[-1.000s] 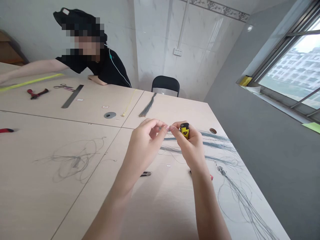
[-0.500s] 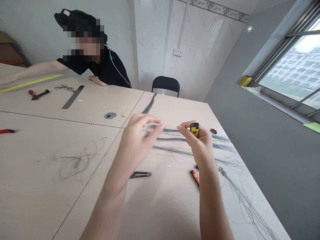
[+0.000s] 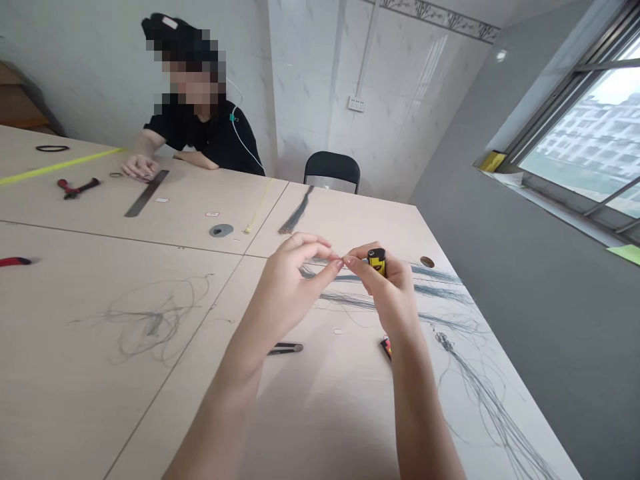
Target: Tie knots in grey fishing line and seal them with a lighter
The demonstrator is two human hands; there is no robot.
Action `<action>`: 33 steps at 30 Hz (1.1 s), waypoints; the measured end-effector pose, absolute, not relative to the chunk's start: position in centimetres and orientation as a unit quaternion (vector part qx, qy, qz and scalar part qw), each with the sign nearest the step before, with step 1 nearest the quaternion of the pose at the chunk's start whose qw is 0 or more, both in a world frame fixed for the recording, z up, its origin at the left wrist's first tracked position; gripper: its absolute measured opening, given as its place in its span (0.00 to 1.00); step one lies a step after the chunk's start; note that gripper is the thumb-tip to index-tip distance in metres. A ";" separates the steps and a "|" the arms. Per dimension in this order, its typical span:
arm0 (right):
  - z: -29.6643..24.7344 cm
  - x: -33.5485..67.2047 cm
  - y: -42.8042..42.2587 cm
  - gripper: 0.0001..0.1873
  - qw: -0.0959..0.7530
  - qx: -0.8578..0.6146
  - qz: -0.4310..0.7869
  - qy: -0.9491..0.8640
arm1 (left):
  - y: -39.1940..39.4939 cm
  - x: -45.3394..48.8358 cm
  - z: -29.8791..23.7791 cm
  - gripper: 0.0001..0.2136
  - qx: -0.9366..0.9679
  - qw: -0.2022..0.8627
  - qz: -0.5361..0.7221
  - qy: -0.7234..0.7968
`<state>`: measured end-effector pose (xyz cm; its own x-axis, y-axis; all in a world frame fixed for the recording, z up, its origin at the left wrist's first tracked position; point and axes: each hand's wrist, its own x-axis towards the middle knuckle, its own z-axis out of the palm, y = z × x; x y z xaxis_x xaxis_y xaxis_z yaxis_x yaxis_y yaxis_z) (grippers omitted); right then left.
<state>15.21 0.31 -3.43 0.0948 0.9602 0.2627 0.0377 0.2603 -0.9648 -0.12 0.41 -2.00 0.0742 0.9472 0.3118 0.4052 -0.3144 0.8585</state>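
Note:
My left hand [image 3: 293,290] has its fingers pinched together, close to the fingertips of my right hand. Anything between them is too fine to tell. My right hand [image 3: 390,287] grips a yellow and black lighter [image 3: 377,262] upright. Below both hands, several long dark fibre hanks [image 3: 345,278] lie across the tabletop. A narrow dark hank [image 3: 297,210] lies further away, and a loose grey tangle of fibres [image 3: 155,323] spreads out to the left. A small black-handled tool [image 3: 285,348] and a red and black object [image 3: 387,347] lie just below my hands, the latter partly hidden by my right wrist.
A seated co-worker's hand [image 3: 139,167] rests near a steel ruler [image 3: 147,193] on the far table. Red-handled pliers [image 3: 75,187], yellow-green tape [image 3: 55,167] and a grey disc [image 3: 221,230] lie there too. The table's right edge [image 3: 500,350] drops away beside my right hand.
My left hand has closed its fingers and moved right, towards my right hand. The lighter has shifted left with my right hand. The co-worker's outstretched arm has drawn back towards the ruler.

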 end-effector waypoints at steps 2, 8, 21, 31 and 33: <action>-3.3 15.2 0.4 0.10 0.578 -0.456 0.444 -0.511 | 0.4 -0.1 -1.9 0.05 0.659 0.313 0.463 0.503; -3.1 15.8 0.7 0.16 0.428 -0.338 0.700 -0.460 | 0.6 -0.5 -1.9 0.05 0.634 0.327 0.498 0.493; -5.3 27.8 2.3 0.08 0.683 -0.451 0.529 -0.222 | 3.9 -2.7 -4.3 0.04 0.618 0.227 0.406 0.634; -10.0 35.8 0.6 0.17 0.797 -0.443 0.410 0.005 | 6.7 -4.3 -7.8 0.09 0.597 0.304 0.243 0.701; -11.0 36.6 0.8 0.18 0.799 -0.455 0.391 0.033 | 7.1 -4.1 -8.8 0.12 0.599 0.305 0.198 0.713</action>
<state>36.64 0.83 -11.05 0.6915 0.5955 -0.4089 -0.6554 0.2792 -0.7018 -4.12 7.10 -8.78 -0.0960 0.9755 -0.1979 0.7336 0.2037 0.6483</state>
